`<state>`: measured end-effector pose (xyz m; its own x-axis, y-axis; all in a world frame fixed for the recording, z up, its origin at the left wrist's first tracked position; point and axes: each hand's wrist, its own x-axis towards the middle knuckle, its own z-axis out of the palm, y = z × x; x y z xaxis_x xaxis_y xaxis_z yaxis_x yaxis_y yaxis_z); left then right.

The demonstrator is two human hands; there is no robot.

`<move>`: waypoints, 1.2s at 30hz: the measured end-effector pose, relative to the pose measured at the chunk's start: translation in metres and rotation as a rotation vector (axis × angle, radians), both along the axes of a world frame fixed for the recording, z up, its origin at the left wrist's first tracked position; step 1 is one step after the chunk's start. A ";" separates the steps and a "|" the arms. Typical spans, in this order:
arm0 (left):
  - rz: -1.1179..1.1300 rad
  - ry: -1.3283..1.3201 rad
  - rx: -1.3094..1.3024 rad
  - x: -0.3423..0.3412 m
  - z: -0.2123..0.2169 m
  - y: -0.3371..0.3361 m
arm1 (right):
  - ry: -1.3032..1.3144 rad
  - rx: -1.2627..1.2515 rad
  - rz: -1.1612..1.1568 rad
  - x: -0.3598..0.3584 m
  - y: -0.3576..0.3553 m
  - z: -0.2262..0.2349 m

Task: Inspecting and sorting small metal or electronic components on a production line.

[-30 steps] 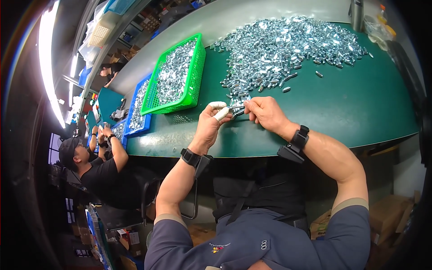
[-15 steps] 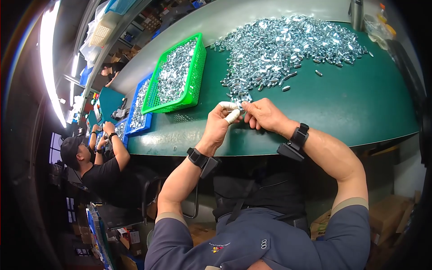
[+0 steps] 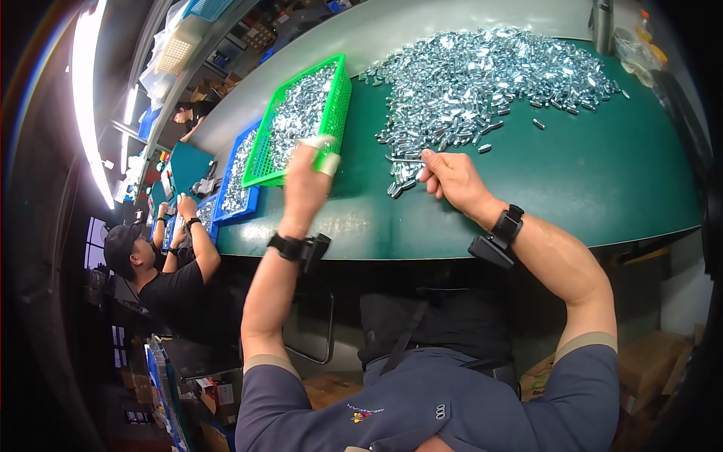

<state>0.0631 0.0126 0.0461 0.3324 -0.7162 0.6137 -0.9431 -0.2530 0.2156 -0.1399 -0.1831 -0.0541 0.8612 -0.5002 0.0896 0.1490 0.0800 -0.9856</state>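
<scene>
A heap of small shiny metal cylindrical parts (image 3: 452,90) spreads over the green tabletop, with a small cluster trailing from its near end. Beside that cluster, my right hand (image 3: 458,181) pinches a thin metal rod (image 3: 407,159) between thumb and forefinger; the rod points left. My left hand (image 3: 305,188), smeared by motion, is over the near right corner of a green plastic basket (image 3: 340,113) full of the same parts. White coverings show on its fingertips. Whether it holds anything is not visible.
A blue tray (image 3: 239,203) of metal parts stands left of the basket. Farther left, a co-worker in a black cap (image 3: 124,252) handles things at the same bench. A metal cylinder (image 3: 602,26) and a plastic bag (image 3: 636,56) sit at the far right.
My left hand has left my right hand and moved left to the basket. The rod now shows in my right hand, which stays near the small cluster.
</scene>
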 end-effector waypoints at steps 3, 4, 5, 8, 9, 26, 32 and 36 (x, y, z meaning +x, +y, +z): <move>-0.118 0.070 0.256 -0.021 -0.056 -0.003 | 0.013 -0.009 0.026 0.004 0.004 0.002; -0.093 0.143 0.300 -0.030 -0.070 -0.005 | 0.025 -0.009 0.032 0.004 0.005 0.001; -0.094 0.146 0.300 -0.032 -0.075 -0.007 | 0.034 -0.008 0.042 0.004 0.007 0.001; -0.090 0.217 0.210 -0.036 -0.085 -0.006 | 0.065 -0.049 0.090 0.004 0.004 -0.005; -0.088 0.219 0.212 -0.035 -0.087 -0.003 | 0.078 -0.070 0.115 0.004 0.004 -0.006; -0.172 0.345 0.106 -0.062 -0.074 0.001 | 0.089 -0.229 0.135 0.003 0.010 -0.005; -0.262 0.325 0.089 -0.077 -0.071 -0.008 | 0.181 -0.107 0.217 0.001 0.009 -0.001; -0.228 0.351 0.092 -0.077 -0.073 -0.013 | 0.193 -0.126 0.240 0.000 0.012 0.000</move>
<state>-0.0143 -0.0002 -0.0274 0.3364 -0.8419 0.4218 -0.8505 -0.0793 0.5200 -0.1395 -0.1712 -0.0539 0.9602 -0.2765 -0.0385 -0.0500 -0.0345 -0.9982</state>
